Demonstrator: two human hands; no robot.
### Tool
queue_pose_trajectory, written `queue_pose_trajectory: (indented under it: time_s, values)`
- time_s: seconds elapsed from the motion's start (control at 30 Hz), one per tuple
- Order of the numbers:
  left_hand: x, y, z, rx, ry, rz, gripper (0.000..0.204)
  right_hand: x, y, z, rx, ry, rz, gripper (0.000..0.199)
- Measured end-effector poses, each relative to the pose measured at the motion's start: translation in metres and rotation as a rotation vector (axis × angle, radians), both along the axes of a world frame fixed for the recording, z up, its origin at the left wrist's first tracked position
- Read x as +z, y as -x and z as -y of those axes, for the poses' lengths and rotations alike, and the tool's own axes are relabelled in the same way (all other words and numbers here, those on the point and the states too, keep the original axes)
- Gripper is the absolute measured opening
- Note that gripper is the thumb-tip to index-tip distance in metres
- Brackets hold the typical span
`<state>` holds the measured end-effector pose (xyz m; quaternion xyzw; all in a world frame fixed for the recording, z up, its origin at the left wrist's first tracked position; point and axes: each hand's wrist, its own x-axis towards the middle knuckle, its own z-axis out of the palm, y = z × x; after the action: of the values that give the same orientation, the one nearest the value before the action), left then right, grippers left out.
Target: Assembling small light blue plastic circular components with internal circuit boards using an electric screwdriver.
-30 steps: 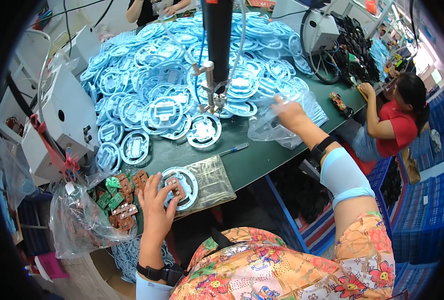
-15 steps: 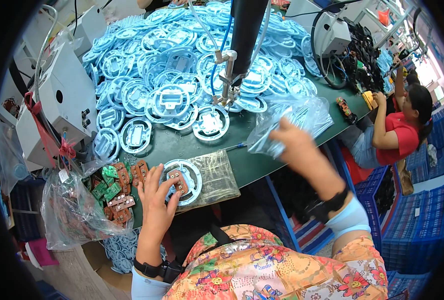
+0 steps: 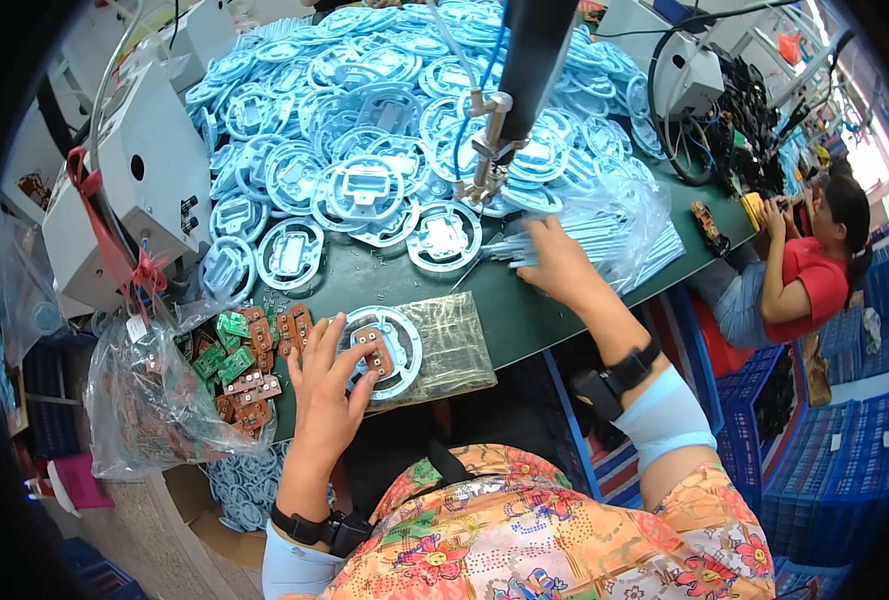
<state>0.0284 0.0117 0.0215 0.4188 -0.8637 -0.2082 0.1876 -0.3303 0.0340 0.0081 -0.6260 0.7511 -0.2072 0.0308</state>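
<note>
My left hand (image 3: 327, 385) rests at the left of a light blue plastic ring part (image 3: 411, 345), its thumb and forefinger closed at the edge of a small brown circuit board (image 3: 375, 352) lying inside the ring. The ring lies on a flat, tape-wrapped pad (image 3: 455, 345). My right hand (image 3: 562, 262) is over the near-left ends of a bundle of thin light blue sticks (image 3: 655, 250), partly under a clear plastic bag (image 3: 637, 212). Motion smears its fingertips, so whether they grip anything does not show. A thin metal rod (image 3: 468, 274) slants from the pad toward that hand.
A large heap of light blue ring parts (image 3: 365, 120) covers the back of the green table (image 3: 535, 325). Overhead hangs a black tool column (image 3: 540, 70) with fittings. Brown and green boards (image 3: 245, 350) spill from a bag at left. A co-worker (image 3: 805, 270) sits at right.
My right hand has moved left and down to the stick ends, and the plastic bag has shifted back off them. The metal rod slants more steeply. My left hand stays at the board.
</note>
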Motion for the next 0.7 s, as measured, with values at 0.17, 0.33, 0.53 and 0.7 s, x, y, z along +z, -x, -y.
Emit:
queue_pose_trajectory:
  time_s: [0.17, 0.33, 0.53, 0.7]
  values:
    - [0.000, -0.003, 0.000, -0.018, -0.006, -0.007, 0.043, -0.006, 0.001, -0.032, 0.083, 0.018, -0.055, 0.014]
    - [0.002, -0.001, 0.001, -0.024, 0.013, 0.010, 0.058, -0.004, -0.005, -0.040, 0.211, 0.120, -0.272, 0.012]
    - [0.007, 0.002, -0.002, -0.008, 0.074, 0.018, 0.070, 0.039, -0.063, -0.025, 0.491, 0.494, 0.023, 0.021]
    - [0.002, 0.011, 0.000, 0.012, 0.018, 0.010, 0.070, 0.048, -0.110, -0.041, 0.405, 0.180, 0.240, 0.018]
